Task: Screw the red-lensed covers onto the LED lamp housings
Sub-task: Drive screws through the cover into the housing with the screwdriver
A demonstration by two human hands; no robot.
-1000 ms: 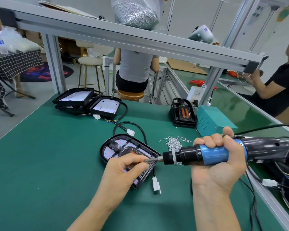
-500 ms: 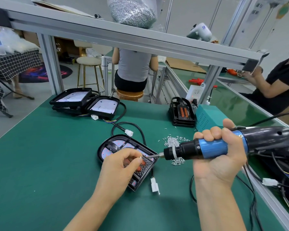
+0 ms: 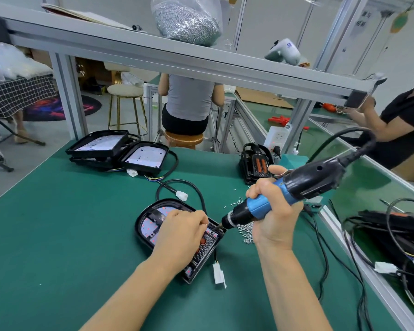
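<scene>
Now screwdriver [image 3: 280,199] tip at housing [image 3: 151,223]

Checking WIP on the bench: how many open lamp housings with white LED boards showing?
3: one under the left hand, the lamp housing; two at the far left, stacked housing and neighbouring housing. More may lie beneath that stack.

A green bench [image 3: 58,235] carries the work. Near its middle lies a lamp housing [image 3: 151,225] with its cable [image 3: 196,189] looping behind and a white plug [image 3: 219,277] just beside its near end. Loose screws [image 3: 245,231] lie scattered to its right. At the far left sit stacked housings [image 3: 120,151]; at the far edge, a black cover [image 3: 255,166] with red lenses, next to a teal box [image 3: 294,160]. Black cords [image 3: 320,247] trail along the right side.
</scene>
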